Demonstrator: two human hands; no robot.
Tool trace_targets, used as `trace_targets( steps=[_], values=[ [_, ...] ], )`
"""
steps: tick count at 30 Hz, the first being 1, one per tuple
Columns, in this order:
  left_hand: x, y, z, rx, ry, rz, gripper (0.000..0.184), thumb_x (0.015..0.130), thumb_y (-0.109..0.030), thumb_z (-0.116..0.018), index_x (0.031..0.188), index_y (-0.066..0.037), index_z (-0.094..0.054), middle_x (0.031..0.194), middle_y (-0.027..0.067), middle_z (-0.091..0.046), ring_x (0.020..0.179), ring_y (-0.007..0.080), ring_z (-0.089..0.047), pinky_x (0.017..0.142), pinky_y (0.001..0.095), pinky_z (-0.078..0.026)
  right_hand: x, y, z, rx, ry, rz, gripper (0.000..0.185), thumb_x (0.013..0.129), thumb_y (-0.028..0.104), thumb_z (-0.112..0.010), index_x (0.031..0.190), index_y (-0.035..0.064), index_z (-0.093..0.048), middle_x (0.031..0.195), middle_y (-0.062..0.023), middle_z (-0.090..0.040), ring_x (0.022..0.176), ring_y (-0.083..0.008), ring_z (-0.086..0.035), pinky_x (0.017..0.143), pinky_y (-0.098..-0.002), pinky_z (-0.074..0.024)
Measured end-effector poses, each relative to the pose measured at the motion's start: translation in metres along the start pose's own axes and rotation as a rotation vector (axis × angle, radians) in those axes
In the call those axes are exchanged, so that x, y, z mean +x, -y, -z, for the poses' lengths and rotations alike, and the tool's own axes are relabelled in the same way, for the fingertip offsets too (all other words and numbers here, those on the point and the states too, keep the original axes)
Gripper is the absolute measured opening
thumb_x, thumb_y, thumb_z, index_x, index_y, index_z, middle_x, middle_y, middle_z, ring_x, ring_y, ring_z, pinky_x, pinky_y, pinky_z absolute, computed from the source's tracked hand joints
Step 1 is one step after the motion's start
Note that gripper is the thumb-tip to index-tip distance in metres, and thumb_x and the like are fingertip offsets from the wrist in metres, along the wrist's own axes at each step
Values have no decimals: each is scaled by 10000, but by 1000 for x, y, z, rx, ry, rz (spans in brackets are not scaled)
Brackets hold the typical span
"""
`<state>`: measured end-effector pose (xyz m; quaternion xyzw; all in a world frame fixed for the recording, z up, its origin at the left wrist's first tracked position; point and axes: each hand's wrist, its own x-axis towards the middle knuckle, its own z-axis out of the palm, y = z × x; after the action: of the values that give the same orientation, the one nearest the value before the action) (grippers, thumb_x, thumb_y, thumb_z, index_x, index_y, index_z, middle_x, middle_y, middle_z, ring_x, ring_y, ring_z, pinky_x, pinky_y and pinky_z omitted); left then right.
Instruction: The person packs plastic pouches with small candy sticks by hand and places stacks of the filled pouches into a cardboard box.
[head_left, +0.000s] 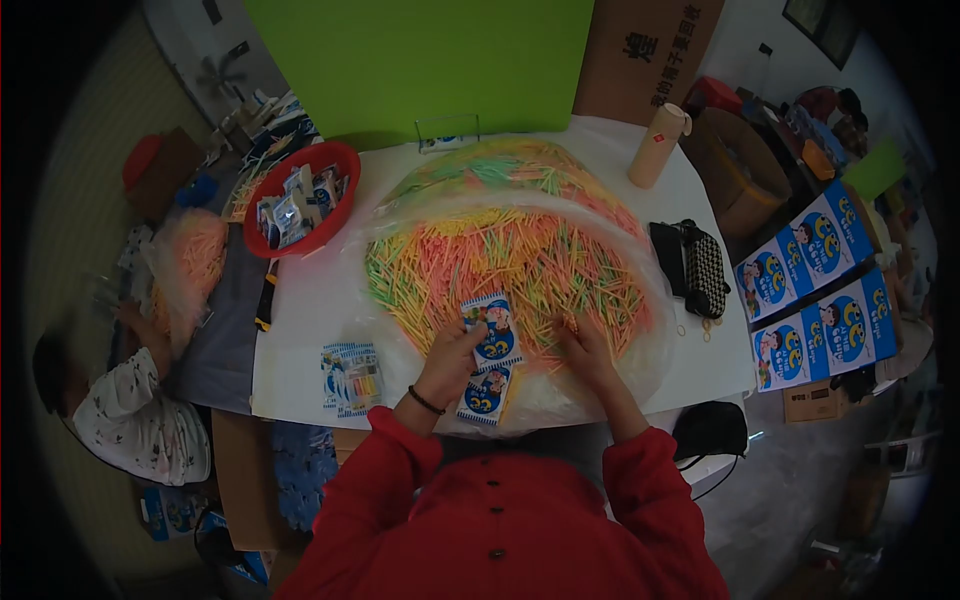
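Note:
My left hand [452,356] is closed on a blue-and-white packet [494,345], held upright over the near part of a big pile of sticks. A second packet [485,392] of the same print hangs or lies just below it; I cannot tell if they are joined. The thin pink, yellow and green sticks [500,250] fill a large clear plastic bag [655,290], spread open on the white table. Over the pile's near right side, my right hand [588,352] has its fingers pinched together, with small coloured stick ends showing at the fingertips.
Several filled packets [351,379] lie at the table's left front. A red basin [350,185] of packets stands behind them, near a black-and-yellow cutter [267,295]. Right are a bottle [659,145], a checkered pouch [706,275] and blue boxes [828,335]. Another person [140,415] sits left.

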<state>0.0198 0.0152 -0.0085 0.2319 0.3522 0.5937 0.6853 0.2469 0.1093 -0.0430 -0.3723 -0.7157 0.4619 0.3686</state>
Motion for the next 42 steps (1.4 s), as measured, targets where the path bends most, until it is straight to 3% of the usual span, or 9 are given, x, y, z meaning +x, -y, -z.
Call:
trace_targets(
  steps=[6,10,15,19,24,31,33,39,42],
  values=[
    [-11,5,-6,-179,-83,25,270,990,-201,-514,1184,-19,-561,1062,72,-667,962,182,-660,845,346,-546,1,-15,5,193,-44,-109,120,974,127,-490,999,43,-571,994,-43,-625,898,-128,-566,826,-260,-446],
    [-14,14,4,97,-81,35,243,969,-208,-565,1103,-24,-649,1000,35,-693,891,112,-654,789,273,-524,-2,30,13,362,-104,-229,147,999,170,-454,1020,62,-551,1060,-74,-642,960,-145,-579,892,-284,-432],
    [-10,17,0,670,-10,-133,242,936,-185,-617,1081,-4,-688,855,-13,-691,690,46,-615,609,197,-484,-2,88,-5,682,5,45,122,1013,155,-420,1047,89,-518,1099,-115,-641,1115,-198,-546,1015,-346,-362],
    [-12,16,-6,595,-20,-150,235,925,-189,-629,1059,-5,-687,829,-14,-688,672,43,-617,590,201,-493,0,101,-9,608,102,60,107,1007,115,-423,1039,80,-520,1095,-113,-633,1126,-209,-536,1014,-343,-366],
    [-20,2,-12,-17,-203,155,204,947,-205,-587,1023,-34,-668,859,15,-695,723,82,-658,633,227,-536,4,14,0,212,-59,27,113,973,59,-485,1075,45,-532,1130,-75,-593,1036,-132,-547,910,-263,-415],
    [-23,14,-3,13,-112,69,216,952,-156,-567,1080,-5,-650,921,31,-694,793,107,-665,702,238,-538,-5,10,7,236,-82,-85,127,1005,143,-460,1074,68,-535,1112,-81,-627,939,-121,-580,905,-271,-430],
    [-27,13,-7,286,-106,73,199,942,-147,-587,1041,-1,-679,894,12,-692,801,66,-639,692,217,-512,-5,47,5,564,-104,-136,119,1006,171,-449,1032,80,-520,1145,-124,-639,1081,-174,-560,968,-323,-406],
    [-22,22,-9,558,19,-70,194,935,-174,-618,1067,-56,-696,722,-72,-569,607,3,-480,548,166,-394,-2,112,-17,710,178,114,120,1015,203,-423,1014,110,-498,1165,-153,-630,1378,-273,-337,1124,-459,-229],
    [-24,20,-13,579,17,-101,210,934,-169,-617,1107,-74,-691,714,-75,-562,611,-4,-484,547,160,-396,3,114,-23,679,197,106,126,1016,217,-420,1017,116,-496,1171,-161,-627,1372,-267,-344,1115,-446,-256]
  ],
)
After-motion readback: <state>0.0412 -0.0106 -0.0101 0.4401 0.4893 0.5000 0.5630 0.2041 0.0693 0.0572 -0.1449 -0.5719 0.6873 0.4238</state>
